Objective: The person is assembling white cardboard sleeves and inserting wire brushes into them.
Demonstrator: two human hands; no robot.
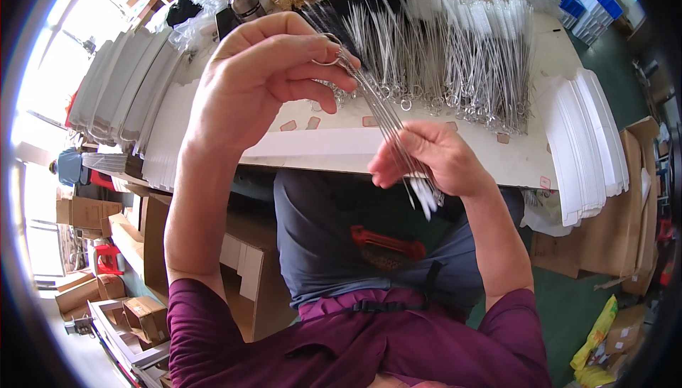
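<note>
Your left hand (266, 79) pinches the ring ends of a small bundle of wire brushes (387, 122), which slants from far left down to near right; your right hand (433, 161) closes around its bristle end, above the table (497, 157).

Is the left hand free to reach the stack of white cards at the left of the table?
Probably not at once: the left hand grips the ring ends of a bundle of thin wire brushes, shared with the right hand. The stack of white cards lies near, with nothing between.
</note>
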